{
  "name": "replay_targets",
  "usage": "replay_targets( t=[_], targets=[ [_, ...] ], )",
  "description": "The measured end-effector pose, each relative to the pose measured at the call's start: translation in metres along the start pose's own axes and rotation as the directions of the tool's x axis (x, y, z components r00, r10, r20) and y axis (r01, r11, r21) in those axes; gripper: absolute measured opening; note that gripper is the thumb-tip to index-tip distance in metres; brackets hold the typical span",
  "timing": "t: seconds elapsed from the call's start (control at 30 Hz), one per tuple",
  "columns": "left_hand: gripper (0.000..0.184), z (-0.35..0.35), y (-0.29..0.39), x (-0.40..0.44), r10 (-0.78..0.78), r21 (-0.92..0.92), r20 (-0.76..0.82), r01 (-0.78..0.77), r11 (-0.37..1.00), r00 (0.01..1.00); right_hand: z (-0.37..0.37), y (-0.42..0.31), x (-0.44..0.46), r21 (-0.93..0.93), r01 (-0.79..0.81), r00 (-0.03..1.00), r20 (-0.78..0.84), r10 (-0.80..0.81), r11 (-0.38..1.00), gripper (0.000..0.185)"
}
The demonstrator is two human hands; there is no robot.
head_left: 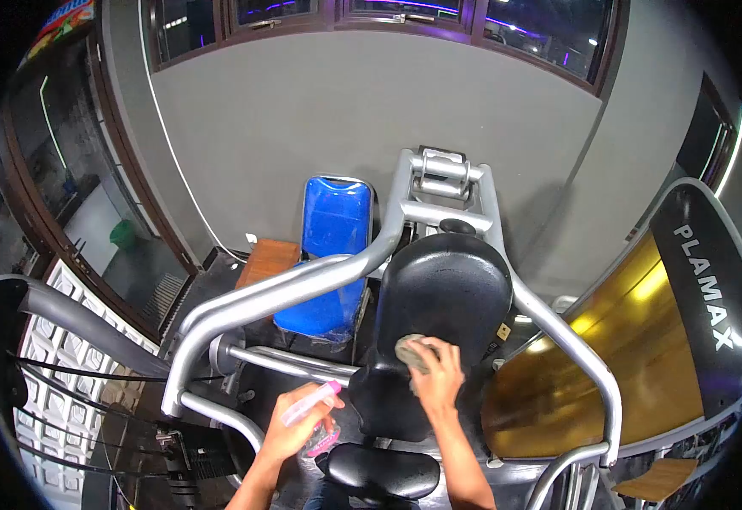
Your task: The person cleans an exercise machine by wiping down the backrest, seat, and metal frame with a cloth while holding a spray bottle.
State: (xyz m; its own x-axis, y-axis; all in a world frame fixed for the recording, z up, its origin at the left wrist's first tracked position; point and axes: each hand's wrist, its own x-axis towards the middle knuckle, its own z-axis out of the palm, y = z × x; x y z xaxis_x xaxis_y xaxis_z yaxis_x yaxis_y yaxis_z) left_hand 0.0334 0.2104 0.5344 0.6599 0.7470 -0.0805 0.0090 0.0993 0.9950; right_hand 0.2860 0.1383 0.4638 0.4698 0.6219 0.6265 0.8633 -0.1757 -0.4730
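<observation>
Cloth [411, 350] should handle as light, soft and limp, with nothing in it to break; we judge it best gripped in a bunch, fingers over its back and the far side left to meet the surface. The black pad [443, 289] looks smooth and perhaps slippery, so we would expect the cloth to slide easily over it. Our right hand [437, 374] holds the cloth at the lower half of the pad, seemingly touching it, fingers curled over the bundle. It looks grey-green, crumpled and partly hidden by those fingers; whether it is damp we cannot tell. Our left hand [290, 425] is wrapped around the upper part of the bottle [311, 403], clear with pink parts, left of the pad. That should be light and squeezable. Nearest us sits a smaller pad [396, 474].
</observation>
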Motion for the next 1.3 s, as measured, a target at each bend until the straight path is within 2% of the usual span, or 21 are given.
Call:
replay_targets(
  t=[0.1, 0.17, 0.23, 0.3, 0.37, 0.47, 0.53, 0.57, 0.6, 0.7, 0.77, 0.83, 0.93, 0.97, 1.03, 1.07, 1.1, 1.17, 1.23, 1.3],
  targets=[
    [0.024, -0.018, 0.006, 0.016, -0.005, -0.004, 0.062, 0.005, 1.000, 0.998, -0.019, 0.007, 0.014, -0.072, -0.061, 0.992, -0.118, 0.052, 0.996, 0.056],
    [0.025, -0.028, 0.007, 0.026, 0.044, 0.017, 0.103, -0.046, 0.999, 0.994, -0.022, 0.003, 0.025, -0.054, -0.071, 0.979, -0.193, 0.059, 0.996, 0.053],
    [0.025, -0.036, 0.007, 0.034, 0.071, -0.005, 0.125, -0.071, 0.997, 0.990, -0.017, -0.006, 0.036, -0.037, -0.058, 0.971, -0.233, 0.048, 0.998, 0.053],
    [0.025, -0.043, 0.008, 0.040, 0.069, 0.049, 0.166, -0.078, 0.996, 0.984, -0.008, -0.022, 0.045, -0.042, 0.003, 0.975, -0.222, -0.012, 0.999, 0.055],
    [0.023, -0.048, 0.004, 0.044, 0.117, 0.038, 0.167, -0.125, 0.991, 0.979, 0.008, -0.036, 0.048, -0.140, 0.099, 0.983, -0.141, -0.119, 0.985, 0.060],
    [0.020, -0.058, -0.013, 0.047, 0.167, 0.042, 0.189, -0.178, 0.983, 0.968, 0.033, -0.037, 0.033, -0.254, 0.183, 0.983, 0.070, -0.171, 0.950, 0.059],
    [0.014, -0.062, -0.012, 0.046, 0.047, 0.038, 0.156, -0.053, 0.998, 0.987, 0.036, -0.039, 0.021, -0.274, 0.244, 0.939, 0.307, -0.156, 0.930, 0.054],
    [0.014, -0.063, -0.015, 0.047, 0.044, 0.028, 0.160, -0.049, 0.998, 0.986, 0.040, -0.036, 0.014, -0.265, 0.292, 0.901, 0.397, -0.172, 0.919, 0.053],
    [0.016, -0.063, -0.018, 0.047, 0.096, 0.073, 0.134, -0.106, 0.992, 0.986, 0.041, -0.035, 0.011, -0.265, 0.364, 0.864, 0.455, -0.217, 0.893, 0.054],
    [0.018, -0.063, -0.026, 0.043, 0.169, 0.102, 0.094, -0.179, 0.979, 0.981, 0.033, -0.034, 0.019, -0.277, 0.426, 0.813, 0.536, -0.229, 0.862, 0.057],
    [0.017, -0.064, -0.019, 0.038, 0.263, 0.239, 0.088, -0.276, 0.931, 0.961, 0.022, -0.053, 0.047, -0.322, 0.422, 0.809, 0.556, -0.191, 0.847, 0.054],
    [0.017, -0.066, -0.020, 0.037, 0.255, 0.236, 0.073, -0.265, 0.935, 0.964, 0.015, -0.077, 0.079, -0.410, 0.474, 0.817, 0.534, -0.216, 0.780, 0.045],
    [0.018, -0.069, -0.019, 0.036, 0.251, 0.220, 0.018, -0.249, 0.943, 0.968, 0.025, -0.090, 0.117, -0.423, 0.564, 0.786, 0.539, -0.304, 0.710, 0.030],
    [0.019, -0.071, -0.020, 0.038, 0.222, 0.219, 0.015, -0.219, 0.951, 0.975, 0.032, -0.093, 0.125, -0.424, 0.561, 0.787, 0.540, -0.300, 0.711, 0.030],
    [0.020, -0.073, -0.019, 0.037, 0.177, 0.221, 0.018, -0.177, 0.959, 0.984, 0.045, -0.101, 0.129, -0.506, 0.643, 0.666, 0.740, -0.092, 0.575, 0.027],
    [0.021, -0.074, -0.018, 0.037, 0.187, 0.245, 0.037, -0.190, 0.951, 0.982, 0.058, -0.096, 0.124, -0.531, 0.653, 0.671, 0.737, -0.087, 0.540, 0.019],
    [0.023, -0.074, -0.017, 0.037, 0.197, 0.267, 0.053, -0.204, 0.942, 0.979, 0.068, -0.095, 0.119, -0.527, 0.652, 0.667, 0.741, -0.082, 0.545, 0.019],
    [0.024, -0.075, -0.015, 0.036, 0.140, 0.302, 0.075, -0.156, 0.940, 0.987, 0.089, -0.093, 0.106, -0.560, 0.686, 0.630, 0.776, 0.004, 0.464, 0.009],
    [0.025, -0.074, -0.013, 0.036, 0.153, 0.358, 0.096, -0.177, 0.917, 0.984, 0.115, -0.077, 0.084, -0.575, 0.703, 0.632, 0.775, 0.004, 0.418, 0.006],
    [0.024, -0.075, -0.012, 0.037, 0.166, 0.335, 0.092, -0.188, 0.923, 0.982, 0.128, -0.075, 0.073, -0.485, 0.757, 0.506, 0.859, 0.078, 0.437, 0.008]
  ],
)
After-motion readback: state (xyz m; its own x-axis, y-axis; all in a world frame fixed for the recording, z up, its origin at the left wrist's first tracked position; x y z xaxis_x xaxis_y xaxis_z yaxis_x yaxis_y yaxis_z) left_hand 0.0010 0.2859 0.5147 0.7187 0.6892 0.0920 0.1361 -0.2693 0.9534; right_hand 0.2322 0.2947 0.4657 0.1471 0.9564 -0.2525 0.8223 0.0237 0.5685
